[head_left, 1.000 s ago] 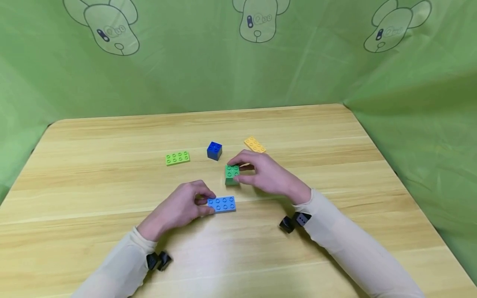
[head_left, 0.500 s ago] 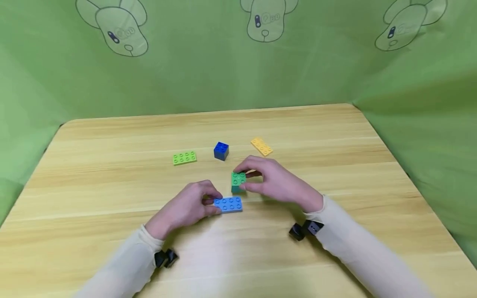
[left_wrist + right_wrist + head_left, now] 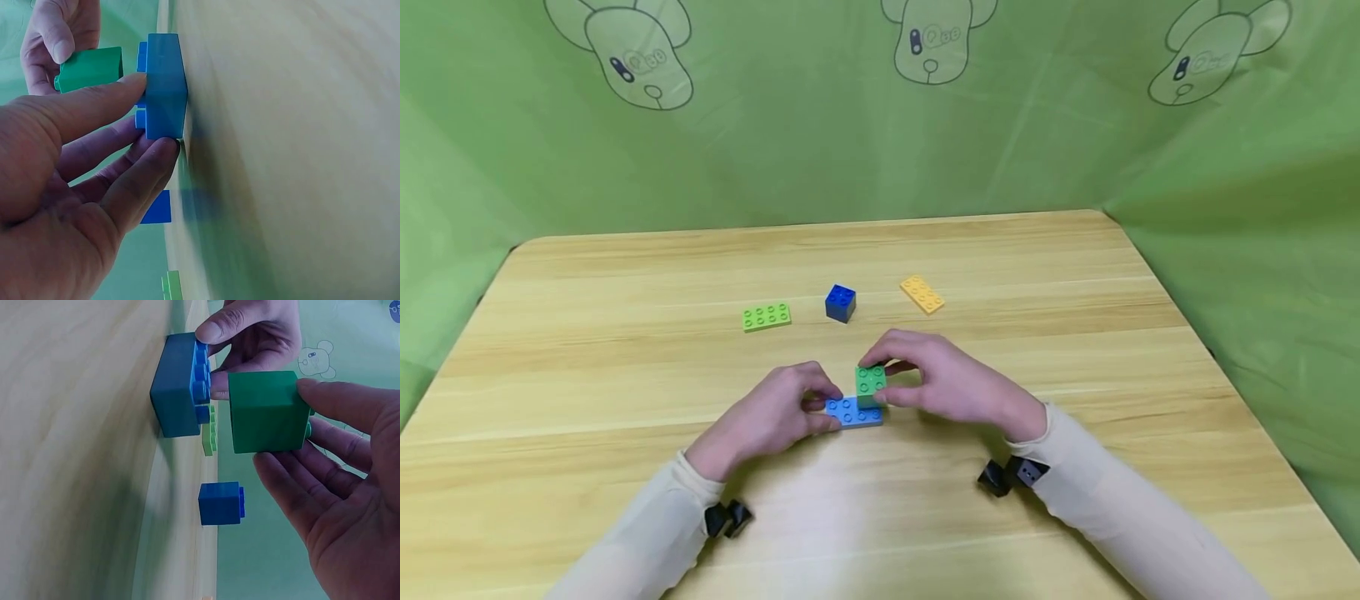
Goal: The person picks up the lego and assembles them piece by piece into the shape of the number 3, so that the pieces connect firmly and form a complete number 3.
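Observation:
My left hand grips the left end of a light blue two-by-four toy building brick, thumb on the near side and fingers on the far side. Studs face up on this brick. Between thumb and fingers, my right hand pinches a green two-by-two brick. In the head view the green brick overlaps the back right of the light blue one. The right wrist view shows a gap between the green brick and the studs of the blue brick.
Behind the hands a dark blue two-by-two brick stands on the wooden table. A lime green flat plate lies to its left, a yellow-orange flat plate to its right. Green cloth hangs along the table's back edge.
My right hand has brought the green brick nearer, from behind the light blue brick to over its right part. My left hand keeps its grip on the light blue brick.

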Available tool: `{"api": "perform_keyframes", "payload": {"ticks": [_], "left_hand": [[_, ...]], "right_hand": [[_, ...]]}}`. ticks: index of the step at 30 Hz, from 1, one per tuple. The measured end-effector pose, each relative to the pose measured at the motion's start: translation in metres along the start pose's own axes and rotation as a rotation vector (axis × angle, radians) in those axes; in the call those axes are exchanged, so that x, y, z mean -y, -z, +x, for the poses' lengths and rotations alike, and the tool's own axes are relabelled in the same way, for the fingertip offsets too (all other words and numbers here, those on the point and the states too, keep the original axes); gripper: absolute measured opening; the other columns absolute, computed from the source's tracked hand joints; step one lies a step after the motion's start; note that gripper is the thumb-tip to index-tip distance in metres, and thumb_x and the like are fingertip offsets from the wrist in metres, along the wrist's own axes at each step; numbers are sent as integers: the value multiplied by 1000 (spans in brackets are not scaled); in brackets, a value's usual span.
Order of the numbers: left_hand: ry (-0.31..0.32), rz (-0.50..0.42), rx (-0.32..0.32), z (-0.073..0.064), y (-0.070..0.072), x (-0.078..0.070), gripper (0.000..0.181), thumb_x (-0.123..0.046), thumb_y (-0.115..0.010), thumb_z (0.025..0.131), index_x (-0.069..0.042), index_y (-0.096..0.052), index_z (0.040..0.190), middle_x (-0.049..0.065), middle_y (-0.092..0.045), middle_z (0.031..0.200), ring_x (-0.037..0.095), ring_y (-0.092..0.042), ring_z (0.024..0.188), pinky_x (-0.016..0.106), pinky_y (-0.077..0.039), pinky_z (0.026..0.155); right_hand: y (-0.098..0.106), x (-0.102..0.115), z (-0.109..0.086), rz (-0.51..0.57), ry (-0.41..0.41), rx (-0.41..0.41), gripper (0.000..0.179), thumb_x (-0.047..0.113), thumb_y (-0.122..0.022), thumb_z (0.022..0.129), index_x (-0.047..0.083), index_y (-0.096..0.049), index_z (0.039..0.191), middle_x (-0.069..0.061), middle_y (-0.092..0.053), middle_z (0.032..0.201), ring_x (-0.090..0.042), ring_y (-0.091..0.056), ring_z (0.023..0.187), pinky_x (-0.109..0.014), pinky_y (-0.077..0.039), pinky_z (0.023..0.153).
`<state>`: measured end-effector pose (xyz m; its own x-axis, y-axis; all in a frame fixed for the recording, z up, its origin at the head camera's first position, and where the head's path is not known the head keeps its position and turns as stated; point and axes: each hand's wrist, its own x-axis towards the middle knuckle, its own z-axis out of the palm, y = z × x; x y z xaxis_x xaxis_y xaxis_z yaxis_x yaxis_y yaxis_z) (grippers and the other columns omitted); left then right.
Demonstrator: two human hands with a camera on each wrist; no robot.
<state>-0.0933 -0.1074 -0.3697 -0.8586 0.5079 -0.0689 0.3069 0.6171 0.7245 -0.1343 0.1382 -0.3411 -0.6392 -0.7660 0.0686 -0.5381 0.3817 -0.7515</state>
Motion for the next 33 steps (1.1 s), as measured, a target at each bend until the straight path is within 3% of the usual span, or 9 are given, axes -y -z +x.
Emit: {"api": "perform_keyframes", "payload": {"ticks": [19,33], "left_hand": [[-28,2,10,2,1,2,26,-13,-81,83,-2,-73,104,-1,-64,95,15,-59,83,28,-53,75],[-36,10,17,3,2,3,26,-13,-81,82,-1,-73,104,-2,-63,94,14,-58,80,25,-51,72]], "right_hand": [[-5,4,-6,-10,28,37,32,15,-75,89,16,-65,120,12,-60,113,-9,-56,101,-37,-51,88],[-10,-2,-6,-1,18,38,32,14,-75,89,15,-65,120,11,-60,113,-9,-56,101,-33,-51,87]]}}
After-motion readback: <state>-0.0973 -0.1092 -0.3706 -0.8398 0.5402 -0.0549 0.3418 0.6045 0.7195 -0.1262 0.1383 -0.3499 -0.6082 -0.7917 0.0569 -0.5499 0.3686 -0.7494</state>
